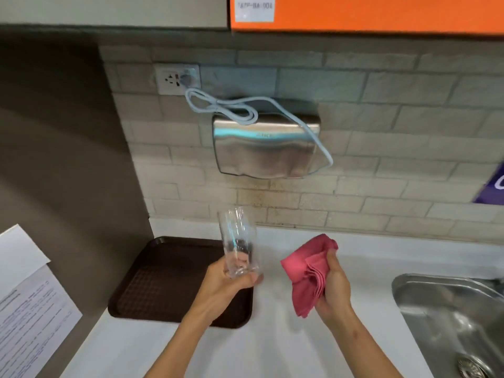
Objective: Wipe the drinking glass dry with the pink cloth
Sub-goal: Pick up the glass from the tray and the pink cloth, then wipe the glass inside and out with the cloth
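A clear drinking glass [237, 236] is held upright above the counter, tilted slightly left. My left hand [223, 285] grips it round its base, with the thumb across the front. To its right, my right hand [334, 285] holds a folded pink cloth [308, 268] bunched in the fingers. The cloth and the glass are apart, with a gap of counter between them.
A dark brown tray [152, 282] lies on the white counter [272, 350] below the glass. A steel sink [450, 317] is at the right. A metal hand dryer [267, 143] with a white cord hangs on the tiled wall. Printed papers [30, 309] are at the left.
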